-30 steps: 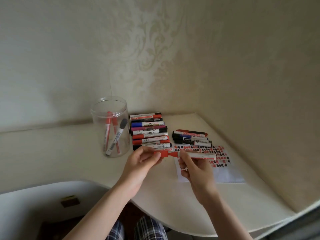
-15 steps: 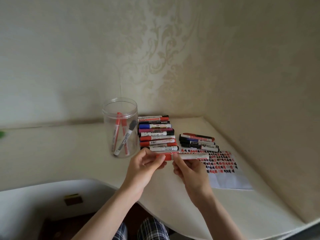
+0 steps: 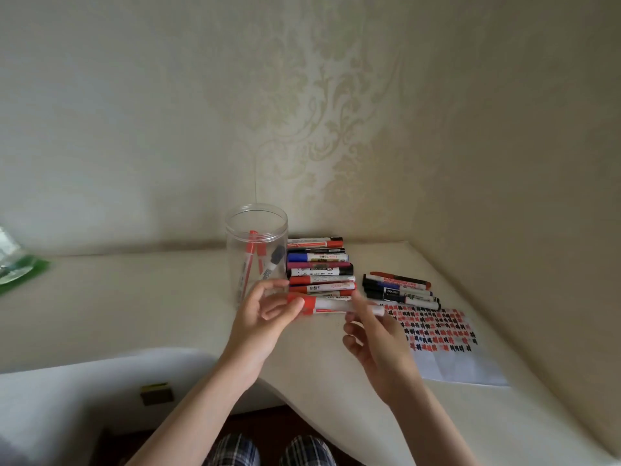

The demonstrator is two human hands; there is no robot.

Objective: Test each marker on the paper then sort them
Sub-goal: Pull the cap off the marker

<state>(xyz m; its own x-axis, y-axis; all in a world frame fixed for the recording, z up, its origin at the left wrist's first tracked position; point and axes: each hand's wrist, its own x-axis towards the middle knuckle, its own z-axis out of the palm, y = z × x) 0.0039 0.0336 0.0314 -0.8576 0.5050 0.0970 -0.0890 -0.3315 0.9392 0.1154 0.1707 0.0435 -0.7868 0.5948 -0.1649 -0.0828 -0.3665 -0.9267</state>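
Note:
Between my hands lies a capped marker (image 3: 331,305) with a red cap and white barrel, held level above the table. My left hand (image 3: 265,317) pinches the red cap end. My right hand (image 3: 373,341) grips the white barrel end. Just behind it a row of several markers (image 3: 319,269) lies side by side. A smaller group of markers (image 3: 400,287) lies to the right. The white paper (image 3: 450,358), covered with red and black test marks, lies under and right of my right hand. A clear plastic jar (image 3: 257,230) holds a few markers.
The cream table (image 3: 134,307) curves in front of me and meets the papered wall at the back and right. A green and clear packet (image 3: 16,267) lies at the far left edge. My checked trousers show below the table edge.
The cap and barrel, apart a second ago, have been pushed together, so the marker is capped. The view has shifted, so everything sits further right in the frame.

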